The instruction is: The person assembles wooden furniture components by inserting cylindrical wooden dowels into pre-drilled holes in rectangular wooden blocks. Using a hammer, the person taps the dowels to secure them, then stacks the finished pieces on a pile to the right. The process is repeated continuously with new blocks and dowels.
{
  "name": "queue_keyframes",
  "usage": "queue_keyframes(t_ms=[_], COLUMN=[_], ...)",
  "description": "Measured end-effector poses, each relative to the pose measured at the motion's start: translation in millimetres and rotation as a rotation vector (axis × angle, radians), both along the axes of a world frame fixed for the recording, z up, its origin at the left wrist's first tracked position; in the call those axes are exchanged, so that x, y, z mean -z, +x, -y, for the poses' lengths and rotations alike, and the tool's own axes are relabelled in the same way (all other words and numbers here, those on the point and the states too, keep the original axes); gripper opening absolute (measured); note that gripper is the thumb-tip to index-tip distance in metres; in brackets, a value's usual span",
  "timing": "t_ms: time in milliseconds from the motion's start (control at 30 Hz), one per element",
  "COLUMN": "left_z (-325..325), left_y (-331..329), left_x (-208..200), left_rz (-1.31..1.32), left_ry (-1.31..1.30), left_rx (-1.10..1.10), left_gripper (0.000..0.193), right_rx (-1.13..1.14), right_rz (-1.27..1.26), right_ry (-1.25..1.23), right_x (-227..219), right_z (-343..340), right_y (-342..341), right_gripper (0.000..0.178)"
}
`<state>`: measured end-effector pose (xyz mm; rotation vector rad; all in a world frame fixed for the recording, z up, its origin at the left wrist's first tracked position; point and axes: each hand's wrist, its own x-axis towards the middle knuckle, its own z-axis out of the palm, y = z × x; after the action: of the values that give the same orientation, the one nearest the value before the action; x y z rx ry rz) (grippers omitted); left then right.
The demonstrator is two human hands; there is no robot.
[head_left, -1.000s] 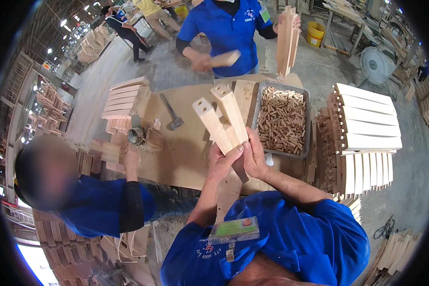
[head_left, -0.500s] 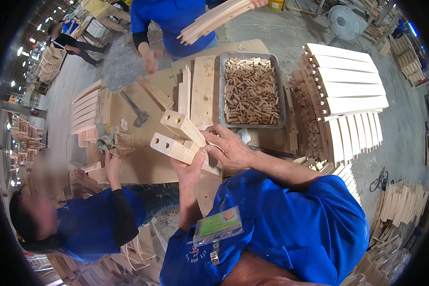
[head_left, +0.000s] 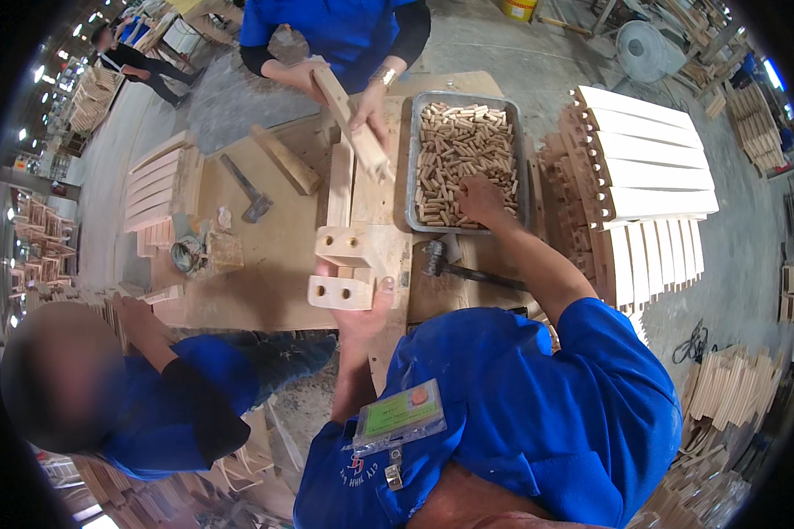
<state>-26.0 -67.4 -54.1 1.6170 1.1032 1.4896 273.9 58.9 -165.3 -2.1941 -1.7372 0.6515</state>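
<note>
My left hand [head_left: 370,317] grips a pair of pale wooden blocks [head_left: 342,294], which look joined at the back; each has two round holes in its end, facing left. The hand holds them over the near edge of the workbench. To the right, my right hand [head_left: 483,200] reaches into a clear plastic tray [head_left: 410,198] full of short wooden dowels [head_left: 461,154]. Its fingers curl down among the dowels, and the fingertips are hidden. Between my hands and the tray lies a black-headed hammer [head_left: 434,258], its handle pointing right.
Across the bench a person's hands [head_left: 370,119] hold a wooden piece [head_left: 348,119]. Another hammer [head_left: 257,208] and a wood block [head_left: 287,159] lie left. Stacked slats [head_left: 648,159] stand on the right. A co-worker [head_left: 176,397] is close on my left.
My right hand has left the wooden blocks and moved into the dowel tray. The blocks have turned in my left hand. The person opposite now holds a wooden piece over the bench.
</note>
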Motion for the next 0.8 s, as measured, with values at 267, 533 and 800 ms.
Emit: queue_keyframes(t_ms=[267,533,800], left_z=[4.8,-5.5,-3.4], left_y=[23.4,2.7,3.8], left_x=[-1.6,-28.0,-27.8], left_rz=[0.181,-0.061,0.022], left_ry=[-0.095,-0.026,-0.082], left_rx=[0.053,0.086,0.053], left_gripper=[0.082,0.102,0.098], right_rx=[-0.025,0.032,-0.324], right_rz=[0.043,-0.286,-0.93], right_ry=[-0.029,0.182,0.343], right_x=[9.1,0.6,-196.6], right_z=[-15.8,-5.2,22.9], right_y=[-9.2,-7.0,-55.9], right_gripper=[0.019,0.014,0.011])
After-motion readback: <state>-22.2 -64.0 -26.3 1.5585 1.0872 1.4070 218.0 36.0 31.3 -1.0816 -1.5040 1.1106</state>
